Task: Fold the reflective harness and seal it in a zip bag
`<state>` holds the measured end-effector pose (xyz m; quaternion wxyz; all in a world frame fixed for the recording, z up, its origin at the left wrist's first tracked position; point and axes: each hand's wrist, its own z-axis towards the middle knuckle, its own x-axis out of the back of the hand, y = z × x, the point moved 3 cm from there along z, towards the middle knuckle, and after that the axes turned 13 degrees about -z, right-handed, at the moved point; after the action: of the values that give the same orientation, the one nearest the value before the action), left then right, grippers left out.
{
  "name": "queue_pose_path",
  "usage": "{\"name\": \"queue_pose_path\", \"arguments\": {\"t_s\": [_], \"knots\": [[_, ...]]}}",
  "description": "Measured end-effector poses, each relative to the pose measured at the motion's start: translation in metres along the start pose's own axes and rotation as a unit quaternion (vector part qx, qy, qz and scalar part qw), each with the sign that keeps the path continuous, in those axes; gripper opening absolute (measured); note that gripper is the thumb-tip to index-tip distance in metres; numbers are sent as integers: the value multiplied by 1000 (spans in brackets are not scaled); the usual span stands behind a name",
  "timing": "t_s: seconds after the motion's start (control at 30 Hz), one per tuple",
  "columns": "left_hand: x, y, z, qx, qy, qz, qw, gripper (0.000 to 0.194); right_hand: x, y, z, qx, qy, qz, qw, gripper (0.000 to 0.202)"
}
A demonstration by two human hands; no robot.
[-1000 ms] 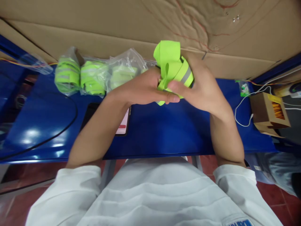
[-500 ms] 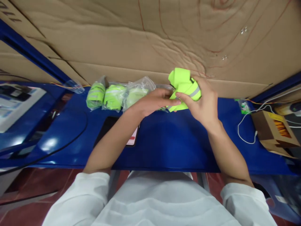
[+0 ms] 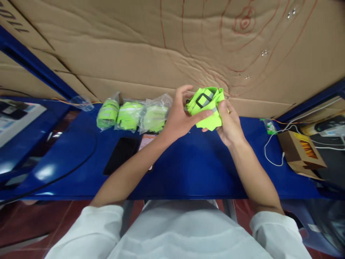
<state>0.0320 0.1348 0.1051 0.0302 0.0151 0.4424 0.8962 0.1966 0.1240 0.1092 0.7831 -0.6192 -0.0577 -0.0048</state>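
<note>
A folded neon-yellow strap bundle point(image 3: 206, 104) with grey reflective strips and a black rectangular buckle is held up over the back of the blue table point(image 3: 188, 169). My left hand point(image 3: 180, 115) grips its left side, the thumb lying across the lower front. On the right side, my right hand point(image 3: 230, 120) is closed round the bundle, its thumb on the front. To the left stand neon-yellow bundles in clear plastic bags: a left one point(image 3: 108, 113), a middle one point(image 3: 129, 114) and a right one point(image 3: 155, 114), which is next to my left hand.
A dark phone point(image 3: 121, 154) and a lit phone point(image 3: 145, 140) lie partly beneath my left forearm. Cardboard point(image 3: 121, 54) rises behind the table. At right are an open cardboard box point(image 3: 302, 151), a white cable point(image 3: 266, 153) and a small bag point(image 3: 270, 126).
The bundle has been turned and compacted, so its black buckle now faces me. My left hand has opened wider around its left side, and the view has shifted slightly.
</note>
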Motion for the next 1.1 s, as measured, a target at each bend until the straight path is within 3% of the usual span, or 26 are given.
{"name": "queue_pose_path", "arguments": {"t_s": [0.17,0.27,0.3,0.37,0.43,0.47,0.53,0.6,0.7,0.87,0.97,1.1], "knots": [[-4,8,1,87,-153,-35,984,62,13,12,-19,-35,-43,8,998,63],[14,9,10,106,-279,26,954,57,33,36,-32,-43,-14,-14,999,57],[26,5,14,90,-296,87,947,59,41,45,-34,-39,1,-31,999,58],[57,-10,25,55,-256,246,933,92,53,63,-37,-30,40,-71,996,63],[88,-31,33,94,-199,363,905,124,60,77,-37,-27,67,-95,993,69],[99,-41,35,121,-191,390,892,134,61,81,-37,-28,69,-97,992,70],[108,-54,36,163,-210,417,869,136,57,83,-37,-31,56,-88,994,72],[102,-53,34,173,-244,409,862,123,52,79,-40,-31,38,-73,996,71],[74,-30,29,115,-296,347,883,105,47,70,-43,-33,29,-43,998,64],[25,3,10,17,-384,232,893,103,56,59,-42,-32,57,-8,998,68],[14,7,4,1,-393,206,896,100,67,56,-40,-39,76,-2,996,78],[13,5,4,-1,-387,211,898,100,75,56,-41,-78,-8,-30,996,67]]}}
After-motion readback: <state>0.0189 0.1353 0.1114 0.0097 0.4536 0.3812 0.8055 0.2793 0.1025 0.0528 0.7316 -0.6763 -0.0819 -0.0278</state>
